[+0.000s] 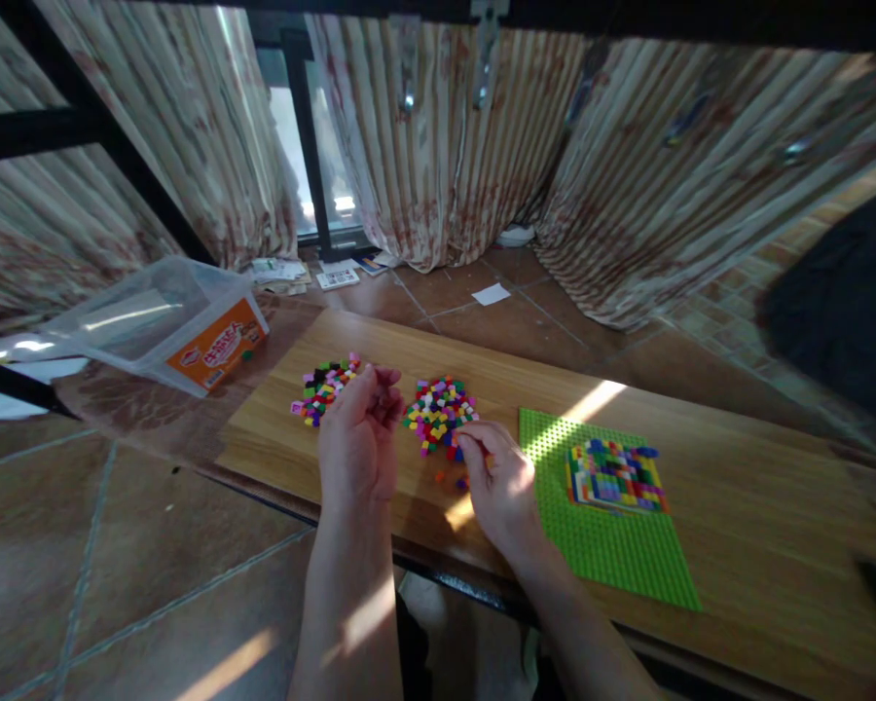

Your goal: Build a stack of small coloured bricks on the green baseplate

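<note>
My left hand (363,433) is raised over the table beside the left pile of small toy bricks (321,394), hiding part of it. Its fingers are curled in, and whatever they may hold is hidden. At the near right edge of the middle pile of toy bricks (438,409), the thumb and fingers of my right hand (502,482) are pinched together. What sits between those fingertips is too small to make out. Right of that hand, a block built of many-coloured bricks (617,475) stands on a green studded baseplate (620,555).
A clear plastic bin (153,321) with an orange label stands at the table's left end. The wooden table (759,545) runs left to right. Papers (336,277) lie on the tiled floor by striped curtains (453,146). Dark fabric (839,292) shows at the right.
</note>
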Demonstrator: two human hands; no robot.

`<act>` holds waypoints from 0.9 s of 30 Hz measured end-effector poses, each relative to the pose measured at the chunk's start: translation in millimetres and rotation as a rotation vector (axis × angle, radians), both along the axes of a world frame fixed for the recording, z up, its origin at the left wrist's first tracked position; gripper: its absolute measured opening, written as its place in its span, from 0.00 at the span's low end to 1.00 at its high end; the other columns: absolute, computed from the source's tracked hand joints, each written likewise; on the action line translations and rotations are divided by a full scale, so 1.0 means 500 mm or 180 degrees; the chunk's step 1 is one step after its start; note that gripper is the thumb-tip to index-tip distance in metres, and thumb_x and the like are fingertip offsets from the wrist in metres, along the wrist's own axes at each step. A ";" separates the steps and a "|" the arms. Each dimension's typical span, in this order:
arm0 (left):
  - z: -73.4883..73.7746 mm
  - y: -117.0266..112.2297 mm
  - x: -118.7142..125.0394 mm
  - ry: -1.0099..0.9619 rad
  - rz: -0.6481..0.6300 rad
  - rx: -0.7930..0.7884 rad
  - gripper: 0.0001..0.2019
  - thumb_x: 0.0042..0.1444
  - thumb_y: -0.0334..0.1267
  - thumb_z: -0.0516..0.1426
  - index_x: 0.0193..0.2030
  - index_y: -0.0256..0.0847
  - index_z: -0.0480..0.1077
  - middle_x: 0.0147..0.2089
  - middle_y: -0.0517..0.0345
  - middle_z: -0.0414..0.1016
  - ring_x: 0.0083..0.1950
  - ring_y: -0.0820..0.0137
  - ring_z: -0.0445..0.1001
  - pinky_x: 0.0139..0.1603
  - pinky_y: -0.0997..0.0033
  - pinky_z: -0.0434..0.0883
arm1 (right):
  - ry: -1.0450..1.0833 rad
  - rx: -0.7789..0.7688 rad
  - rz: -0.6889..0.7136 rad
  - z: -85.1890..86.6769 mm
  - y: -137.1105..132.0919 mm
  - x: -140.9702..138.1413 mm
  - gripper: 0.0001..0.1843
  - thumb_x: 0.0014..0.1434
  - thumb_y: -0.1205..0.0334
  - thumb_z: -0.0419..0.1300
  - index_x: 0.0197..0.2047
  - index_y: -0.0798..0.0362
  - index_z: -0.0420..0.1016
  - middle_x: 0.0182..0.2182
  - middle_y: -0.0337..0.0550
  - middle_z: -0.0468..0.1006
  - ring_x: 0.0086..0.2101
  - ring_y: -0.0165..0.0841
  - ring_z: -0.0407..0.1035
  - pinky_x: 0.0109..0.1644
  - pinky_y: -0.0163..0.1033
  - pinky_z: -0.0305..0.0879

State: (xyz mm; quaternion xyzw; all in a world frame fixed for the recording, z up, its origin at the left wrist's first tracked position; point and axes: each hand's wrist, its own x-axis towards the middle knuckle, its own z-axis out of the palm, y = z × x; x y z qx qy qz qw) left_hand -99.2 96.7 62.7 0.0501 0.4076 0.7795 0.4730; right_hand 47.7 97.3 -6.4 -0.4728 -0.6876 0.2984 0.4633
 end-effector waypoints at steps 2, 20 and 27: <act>-0.004 0.003 0.011 0.0187 -0.0134 0.0036 0.07 0.45 0.36 0.65 0.29 0.36 0.74 0.30 0.60 0.77 0.29 0.79 0.72 0.34 0.79 0.67 | 0.0898 -0.0560 0.0110 0.033 0.001 0.019 0.10 0.64 0.57 0.56 0.39 0.50 0.77 0.30 0.42 0.79 0.29 0.33 0.74 0.34 0.40 0.74; -0.060 0.029 0.223 0.1580 -0.1561 -0.0252 0.08 0.46 0.40 0.65 0.26 0.37 0.77 0.29 0.56 0.77 0.33 0.73 0.72 0.37 0.75 0.67 | 0.1796 -0.0657 -0.0777 0.132 0.038 0.389 0.08 0.50 0.61 0.68 0.36 0.44 0.83 0.36 0.41 0.83 0.36 0.33 0.77 0.44 0.42 0.76; -0.068 0.026 0.290 0.2461 -0.1959 -0.0172 0.06 0.51 0.39 0.62 0.33 0.38 0.77 0.30 0.58 0.77 0.32 0.72 0.72 0.33 0.75 0.65 | 0.0887 -0.1144 -0.0754 0.103 0.041 0.434 0.12 0.46 0.56 0.69 0.33 0.52 0.82 0.30 0.44 0.83 0.31 0.34 0.75 0.39 0.43 0.75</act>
